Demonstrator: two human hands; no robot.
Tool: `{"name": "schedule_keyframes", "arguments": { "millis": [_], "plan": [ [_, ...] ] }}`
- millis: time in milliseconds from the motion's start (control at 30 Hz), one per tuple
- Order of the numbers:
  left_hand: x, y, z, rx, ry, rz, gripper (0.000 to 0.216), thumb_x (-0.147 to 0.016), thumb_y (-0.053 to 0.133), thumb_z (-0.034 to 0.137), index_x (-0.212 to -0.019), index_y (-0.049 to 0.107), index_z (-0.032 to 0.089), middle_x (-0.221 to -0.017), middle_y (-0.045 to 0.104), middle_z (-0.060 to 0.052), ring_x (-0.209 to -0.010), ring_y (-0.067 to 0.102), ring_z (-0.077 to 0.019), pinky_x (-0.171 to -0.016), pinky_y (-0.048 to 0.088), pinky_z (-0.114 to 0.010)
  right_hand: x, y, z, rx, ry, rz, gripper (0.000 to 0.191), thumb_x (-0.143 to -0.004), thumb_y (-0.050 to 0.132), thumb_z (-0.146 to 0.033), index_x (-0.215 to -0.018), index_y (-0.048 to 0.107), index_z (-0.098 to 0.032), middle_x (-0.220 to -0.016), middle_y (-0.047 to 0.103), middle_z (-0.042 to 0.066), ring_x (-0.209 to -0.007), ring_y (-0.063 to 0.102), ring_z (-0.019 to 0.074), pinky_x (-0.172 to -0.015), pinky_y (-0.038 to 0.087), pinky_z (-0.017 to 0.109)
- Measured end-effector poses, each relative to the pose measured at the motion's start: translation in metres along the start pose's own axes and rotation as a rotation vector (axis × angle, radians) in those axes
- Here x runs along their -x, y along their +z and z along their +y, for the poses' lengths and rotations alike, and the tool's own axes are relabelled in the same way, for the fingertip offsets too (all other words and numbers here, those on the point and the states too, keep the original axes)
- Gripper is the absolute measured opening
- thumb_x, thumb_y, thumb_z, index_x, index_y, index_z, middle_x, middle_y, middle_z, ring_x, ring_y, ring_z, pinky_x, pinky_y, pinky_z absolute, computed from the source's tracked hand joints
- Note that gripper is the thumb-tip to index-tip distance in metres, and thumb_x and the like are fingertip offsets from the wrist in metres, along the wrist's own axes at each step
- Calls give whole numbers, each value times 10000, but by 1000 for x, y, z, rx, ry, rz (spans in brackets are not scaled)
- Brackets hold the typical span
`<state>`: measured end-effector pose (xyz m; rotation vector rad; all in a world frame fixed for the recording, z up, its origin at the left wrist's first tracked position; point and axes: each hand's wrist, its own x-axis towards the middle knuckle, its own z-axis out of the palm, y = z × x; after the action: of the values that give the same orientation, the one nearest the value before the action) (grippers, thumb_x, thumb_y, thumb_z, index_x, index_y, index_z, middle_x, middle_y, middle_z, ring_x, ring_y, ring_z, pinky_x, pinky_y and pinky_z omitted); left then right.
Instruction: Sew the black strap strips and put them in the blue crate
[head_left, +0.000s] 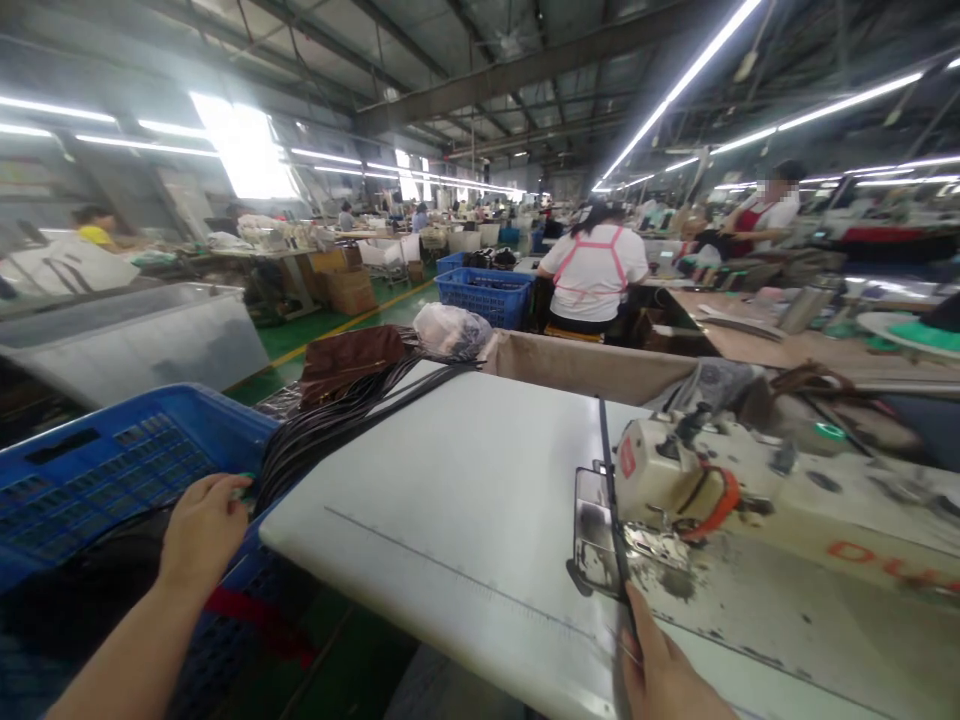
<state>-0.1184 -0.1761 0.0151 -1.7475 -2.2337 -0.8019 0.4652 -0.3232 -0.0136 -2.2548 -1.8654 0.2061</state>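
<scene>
My left hand (pixel 201 530) is over the near blue basket (pixel 150 425), beside the table's left corner. Its fingers are closed, and a bit of green shows at their tips, too small to name. Dark cloth lies in the basket below it. At the table's front edge, my right hand (pixel 664 660) pinches a long black strap (pixel 609 470). This strap runs away from me across the table, past the needle area of a white sewing machine (pixel 675 480) and over a metal plate (pixel 592 530).
A bundle of dark straps (pixel 322 430) hangs over the white table's (pixel 450 480) left edge. Behind it are a brown bag (pixel 352 365) and a clear plastic bag (pixel 452 330). A co-worker (pixel 596 265) sits ahead, back turned. A grey bin (pixel 150 335) stands at left.
</scene>
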Motion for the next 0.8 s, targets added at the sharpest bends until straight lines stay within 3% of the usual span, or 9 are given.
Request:
{"name": "schedule_keyframes", "arguments": {
  "millis": [100,167,333,467,633,800],
  "plan": [
    [5,23,64,145,216,58,248,-886,450,231,-1028,649,191,-1152,639,-147,-1194,602,-330,-1165,443,-502,3,-3,-8,61,28,-25,548,-1064,280,-232,-1572,477,-164,-1136,802,140,-804,809,250,-650,609,326],
    [18,38,116,272,336,16,255,-922,448,246,-1044,668,199,-1180,648,-146,-1177,629,-312,-1151,466,-482,4,-5,-12,79,33,-26,541,-1058,314,-210,-1575,468,-179,-1160,798,124,-832,807,232,-656,596,299],
    [77,71,244,566,631,-356,346,-951,449,162,-1175,705,230,-1364,652,-105,-1267,644,-244,-1147,511,-422,6,-18,-25,114,95,-89,547,-1027,393,-128,-1569,463,-145,-1192,782,128,-891,797,232,-722,591,303],
    [128,86,321,641,855,-550,389,-967,517,171,-1320,669,229,-1439,651,-104,-1388,575,-265,-1210,464,-489,7,-27,-33,110,118,-107,604,-974,500,-100,-1573,459,-167,-1157,780,123,-893,791,238,-723,575,288],
    [166,84,375,519,986,-552,511,-951,592,171,-1460,554,169,-1557,560,-122,-1538,391,-335,-1249,376,-592,12,-23,-30,56,79,-37,573,-996,514,-165,-1566,466,-138,-1112,775,147,-871,784,283,-722,581,338],
    [181,77,386,510,1079,-454,410,-1027,457,147,-1412,595,165,-1485,639,-75,-1506,450,-264,-1257,362,-519,18,-17,-17,-138,54,48,495,-1048,418,-256,-1511,515,-112,-1229,755,181,-1000,774,303,-797,587,354]
  ]
}}
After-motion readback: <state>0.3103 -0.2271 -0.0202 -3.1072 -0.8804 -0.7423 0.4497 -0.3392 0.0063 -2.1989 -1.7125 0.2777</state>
